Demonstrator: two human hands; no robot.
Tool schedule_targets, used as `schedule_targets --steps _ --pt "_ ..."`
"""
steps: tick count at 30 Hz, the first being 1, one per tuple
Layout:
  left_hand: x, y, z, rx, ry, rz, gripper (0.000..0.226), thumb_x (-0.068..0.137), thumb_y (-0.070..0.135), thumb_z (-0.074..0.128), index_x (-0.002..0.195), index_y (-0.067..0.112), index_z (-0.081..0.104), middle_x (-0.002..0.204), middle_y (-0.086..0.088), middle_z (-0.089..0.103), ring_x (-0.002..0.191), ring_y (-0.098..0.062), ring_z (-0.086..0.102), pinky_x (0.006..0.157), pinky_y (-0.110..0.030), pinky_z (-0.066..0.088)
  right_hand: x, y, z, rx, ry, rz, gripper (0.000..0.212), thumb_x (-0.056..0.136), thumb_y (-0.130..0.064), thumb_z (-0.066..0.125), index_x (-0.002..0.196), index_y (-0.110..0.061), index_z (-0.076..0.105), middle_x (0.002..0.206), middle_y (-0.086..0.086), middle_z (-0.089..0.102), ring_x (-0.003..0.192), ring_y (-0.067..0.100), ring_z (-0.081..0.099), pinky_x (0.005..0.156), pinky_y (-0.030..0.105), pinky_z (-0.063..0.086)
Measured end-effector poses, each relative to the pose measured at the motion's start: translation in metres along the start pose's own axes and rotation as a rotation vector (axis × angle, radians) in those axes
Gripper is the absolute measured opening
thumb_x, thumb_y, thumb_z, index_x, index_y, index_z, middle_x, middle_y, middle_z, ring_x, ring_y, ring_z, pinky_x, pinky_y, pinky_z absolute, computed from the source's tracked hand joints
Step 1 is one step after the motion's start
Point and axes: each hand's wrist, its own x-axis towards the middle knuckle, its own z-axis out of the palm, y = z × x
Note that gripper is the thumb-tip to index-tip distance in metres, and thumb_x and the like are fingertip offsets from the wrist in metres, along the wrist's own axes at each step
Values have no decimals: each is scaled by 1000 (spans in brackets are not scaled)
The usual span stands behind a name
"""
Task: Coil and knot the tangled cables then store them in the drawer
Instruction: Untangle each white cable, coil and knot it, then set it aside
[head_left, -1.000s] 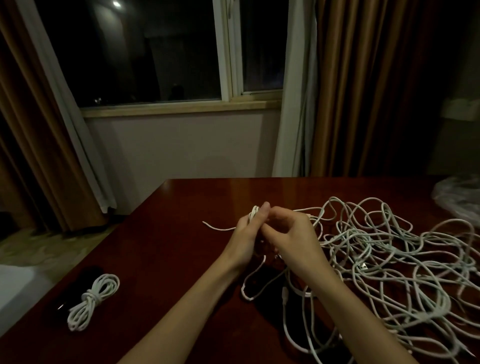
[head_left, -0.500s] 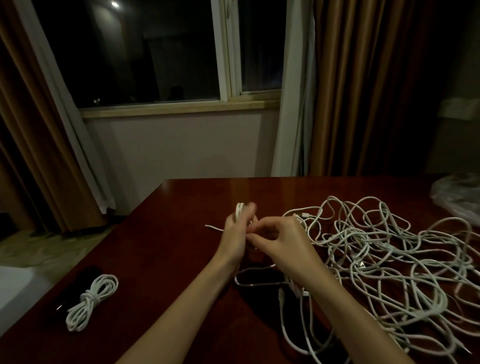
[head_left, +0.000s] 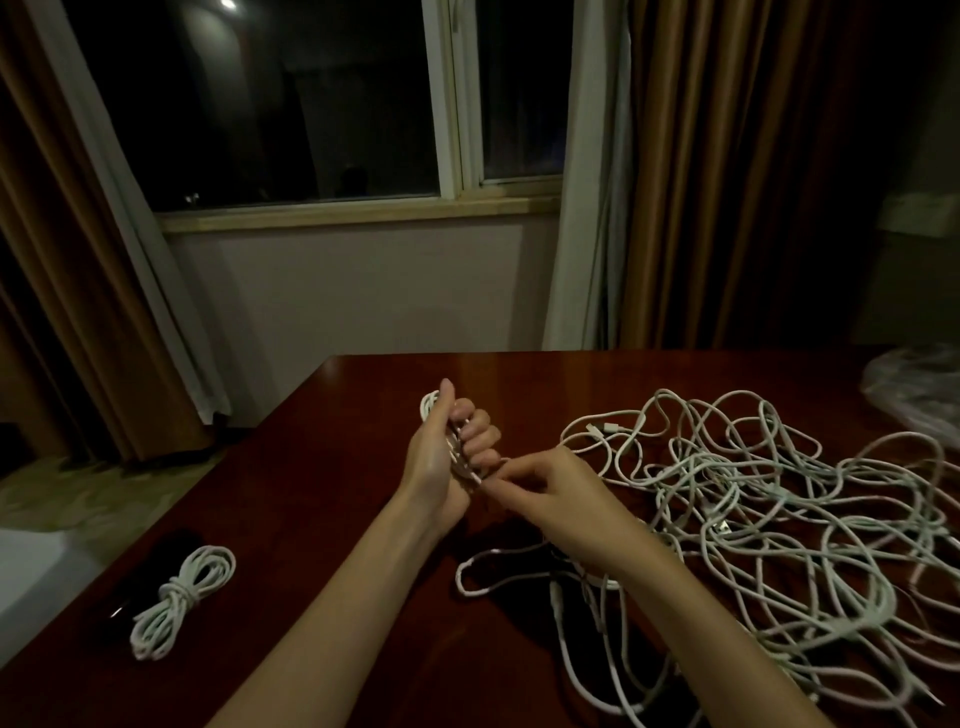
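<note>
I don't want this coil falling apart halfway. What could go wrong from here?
The cable's loose tail runs back toward the tangled pile, so pulling may snag it or drag the pile along. The left hand holds the coil while the right hand pinches one strand; a slip could loosen the loops.

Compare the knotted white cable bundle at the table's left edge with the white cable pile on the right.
The knotted white cable bundle is compact, cinched at its middle; the tangled white cable pile sprawls in loose, overlapping loops. The bundle lies alone, untouched; a strand from the pile's side runs to the right hand. Both are thin white cable on the dark red wooden table.
</note>
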Motion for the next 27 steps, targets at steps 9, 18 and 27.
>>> schedule_targets --steps 9,18,27 --pt "-3 10 -3 192 -104 -92 45 89 49 50 56 20 36 46 9 22 33 -1 20 29 -13 17 0 -4 -16 -14 58 17 23 82 -35 73 75 -14 71 56 3 56 51 3 49 52 17 38" --pt "-5 3 0 539 -208 -33 43 85 49 51 55 19 40 56 2 43 55 -11 48 58 -23 43 -1 0 -15 -198 217 -119 6 86 -22 71 80 -22 71 50 -20 55 58 -6 56 57 10 40" --pt "-11 -1 4 843 -242 -27 44 101 40 43 67 13 53 50 6 51 41 -5 46 40 -15 34 -1 -1 -11 -153 276 -99 9 82 -17 71 85 -22 65 73 -6 67 67 4 64 60 16 51"
